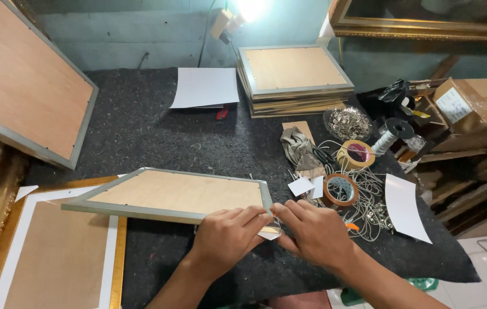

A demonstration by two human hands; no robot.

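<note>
From my head camera, the silver-edged picture frame (175, 194) lies back-up on the dark felt table (140, 126), just at 11 o'clock from my hands. My left hand (226, 234) presses its fingers down on the frame's near right corner, closed over the edge. My right hand (312, 232) pinches a small white paper piece (270, 232) at that same corner. At 1 o'clock sit two rolls of brown tape (341, 190) among tangled cord (369, 200). At 12 o'clock stands a stack of frames (295, 80).
</note>
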